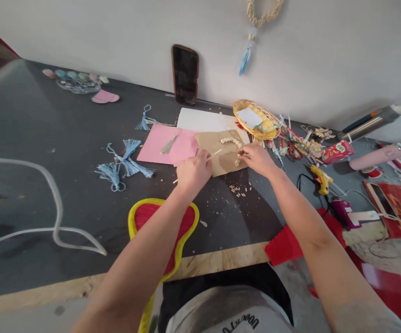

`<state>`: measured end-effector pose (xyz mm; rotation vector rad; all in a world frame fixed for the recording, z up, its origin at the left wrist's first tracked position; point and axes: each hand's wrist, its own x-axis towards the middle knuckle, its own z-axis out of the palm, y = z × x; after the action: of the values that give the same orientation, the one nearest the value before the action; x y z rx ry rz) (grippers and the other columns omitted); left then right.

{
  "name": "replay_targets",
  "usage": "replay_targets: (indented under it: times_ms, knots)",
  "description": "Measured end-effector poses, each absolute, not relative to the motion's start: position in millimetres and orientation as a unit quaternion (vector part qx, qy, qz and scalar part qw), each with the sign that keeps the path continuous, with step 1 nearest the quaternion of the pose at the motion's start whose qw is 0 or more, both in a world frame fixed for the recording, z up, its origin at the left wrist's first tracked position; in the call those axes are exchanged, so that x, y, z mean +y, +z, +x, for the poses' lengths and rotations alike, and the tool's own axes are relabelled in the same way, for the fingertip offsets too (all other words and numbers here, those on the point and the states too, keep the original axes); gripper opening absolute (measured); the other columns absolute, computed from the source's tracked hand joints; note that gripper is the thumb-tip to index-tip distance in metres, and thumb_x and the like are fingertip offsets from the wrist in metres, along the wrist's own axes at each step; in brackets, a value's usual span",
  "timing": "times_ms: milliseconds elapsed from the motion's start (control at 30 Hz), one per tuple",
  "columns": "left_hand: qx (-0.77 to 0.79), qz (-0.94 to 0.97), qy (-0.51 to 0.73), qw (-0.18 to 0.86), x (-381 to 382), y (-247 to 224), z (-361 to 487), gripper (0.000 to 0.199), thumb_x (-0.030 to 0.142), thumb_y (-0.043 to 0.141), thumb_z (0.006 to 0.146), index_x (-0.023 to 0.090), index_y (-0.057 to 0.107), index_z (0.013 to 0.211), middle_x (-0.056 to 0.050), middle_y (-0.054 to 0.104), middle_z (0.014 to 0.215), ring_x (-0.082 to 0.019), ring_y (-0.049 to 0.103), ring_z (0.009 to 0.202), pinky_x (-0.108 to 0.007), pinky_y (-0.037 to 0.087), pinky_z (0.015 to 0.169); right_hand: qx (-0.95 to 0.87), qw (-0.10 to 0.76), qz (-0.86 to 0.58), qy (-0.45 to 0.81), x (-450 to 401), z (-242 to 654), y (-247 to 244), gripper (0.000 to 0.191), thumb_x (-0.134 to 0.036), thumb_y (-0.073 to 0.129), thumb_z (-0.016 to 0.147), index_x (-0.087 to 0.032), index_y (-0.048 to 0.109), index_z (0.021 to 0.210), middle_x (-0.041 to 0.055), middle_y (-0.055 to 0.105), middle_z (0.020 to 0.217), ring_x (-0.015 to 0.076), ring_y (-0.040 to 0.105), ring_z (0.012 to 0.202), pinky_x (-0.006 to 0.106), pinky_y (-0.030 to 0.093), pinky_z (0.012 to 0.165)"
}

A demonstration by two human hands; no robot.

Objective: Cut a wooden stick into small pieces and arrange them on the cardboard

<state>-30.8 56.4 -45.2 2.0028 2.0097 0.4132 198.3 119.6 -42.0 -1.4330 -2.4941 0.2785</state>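
My left hand (194, 172) is closed around a thin pale stick (215, 154), whose tip points right over the brown paper (221, 164). My right hand (256, 158) pinches the side of a curved string of small cream beads (231, 140) that lies on the brown paper. Left of the paper is a pink sheet (152, 148) with a grey-green tassel (168, 145) on it. Small pale bits (238, 190) are scattered on the dark table just below the paper.
Blue tassels (130, 157) lie at left, near a white cable (53, 185). A phone (185, 74) leans on the wall. A wicker basket (256, 132), yellow glue gun (321, 179) and pink bottle (376, 156) are at right. A yellow-edged red piece (190, 219) lies under my left forearm.
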Motion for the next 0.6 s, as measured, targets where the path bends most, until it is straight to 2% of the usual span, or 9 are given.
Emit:
replay_targets:
  times_ms: [100, 233, 467, 600]
  knots:
    - [0.694, 0.692, 0.145, 0.133, 56.6, -46.3, -30.9, 0.033, 0.032, 0.04, 0.093, 0.023, 0.063, 0.115, -0.011, 0.074, 0.099, -0.03, 0.07, 0.09, -0.036, 0.049, 0.07, -0.877, 0.092, -0.466, 0.075, 126.2, 199.4, -42.8, 0.006, -0.019, 0.065, 0.085, -0.021, 0.068, 0.09, 0.0064, 0.071, 0.098, 0.0249, 0.059, 0.101, 0.038, 0.044, 0.091]
    - [0.696, 0.691, 0.141, 0.134, 57.0, -47.6, -30.6, 0.033, 0.032, 0.04, 0.093, 0.023, 0.062, 0.115, -0.011, 0.074, 0.098, -0.03, 0.07, 0.089, -0.035, 0.049, 0.069, -0.892, 0.071, -0.441, 0.071, 130.5, 200.4, -44.7, 0.01, -0.015, 0.064, 0.085, -0.019, 0.069, 0.093, 0.008, 0.071, 0.099, 0.0259, 0.058, 0.099, 0.039, 0.045, 0.089]
    - [0.699, 0.689, 0.133, 0.136, 57.5, -46.8, -30.0, 0.033, 0.032, 0.04, 0.093, 0.024, 0.062, 0.116, -0.011, 0.074, 0.1, -0.03, 0.07, 0.091, -0.036, 0.049, 0.071, -0.91, 0.063, -0.407, 0.046, 130.5, 200.7, -48.0, 0.012, -0.012, 0.06, 0.084, -0.018, 0.068, 0.091, 0.0087, 0.07, 0.095, 0.0266, 0.057, 0.098, 0.039, 0.044, 0.09]
    - [0.699, 0.689, 0.128, 0.142, 57.6, -45.9, -30.4, 0.033, 0.032, 0.04, 0.094, 0.024, 0.062, 0.117, -0.012, 0.073, 0.1, -0.029, 0.069, 0.092, -0.036, 0.049, 0.072, -0.913, 0.078, -0.396, 0.053, 127.8, 203.9, -47.4, 0.018, -0.011, 0.058, 0.084, -0.02, 0.068, 0.096, 0.0074, 0.07, 0.101, 0.026, 0.057, 0.102, 0.04, 0.043, 0.094]
